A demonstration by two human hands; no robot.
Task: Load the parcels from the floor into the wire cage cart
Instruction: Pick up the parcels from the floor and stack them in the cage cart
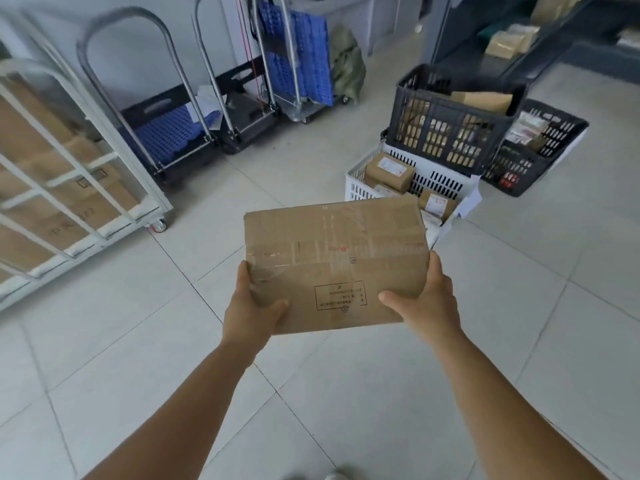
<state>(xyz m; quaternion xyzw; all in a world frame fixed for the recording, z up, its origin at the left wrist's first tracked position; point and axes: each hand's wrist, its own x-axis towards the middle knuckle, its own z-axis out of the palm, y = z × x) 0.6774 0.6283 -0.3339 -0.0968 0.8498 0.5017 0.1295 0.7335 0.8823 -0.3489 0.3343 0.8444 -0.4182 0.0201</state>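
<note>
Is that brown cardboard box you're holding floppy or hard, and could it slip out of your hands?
The taped brown cardboard box is probably stiff: its edges stay straight with only the left hand and right hand gripping its near corners. It seems fairly light, held out that way. The shiny tape might be a bit slippery.

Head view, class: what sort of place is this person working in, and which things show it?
Probably a parcel depot or courier sorting room. A wire cage cart holds cartons, plastic crates on the tiled floor are full of labelled parcels, and folding hand trolleys stand by the wall.
</note>
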